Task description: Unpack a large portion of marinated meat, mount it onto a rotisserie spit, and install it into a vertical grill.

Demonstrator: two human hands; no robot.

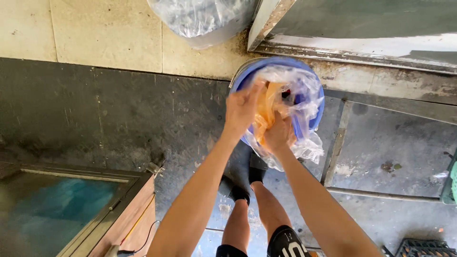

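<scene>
A round blue plastic bucket [312, 119], lined with a clear plastic bag [304, 88], stood on the dark concrete floor [119, 119]. The left hand [242, 108] pinched the liner's rim, holding it open. The right hand [278, 135] gripped a crumpled orange plastic bag [266, 107] inside the mouth.

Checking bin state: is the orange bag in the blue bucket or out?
Partly in. The orange bag sits inside the clear liner of the blue bucket; both hands grip it at the rim.

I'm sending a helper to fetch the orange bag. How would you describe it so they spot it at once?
Look on the dark floor below the pale tiles for the blue bucket lined with clear plastic. Both hands, left and right, grip the orange bag at its mouth. It is the only orange thing there; the other bags are clear.
</scene>
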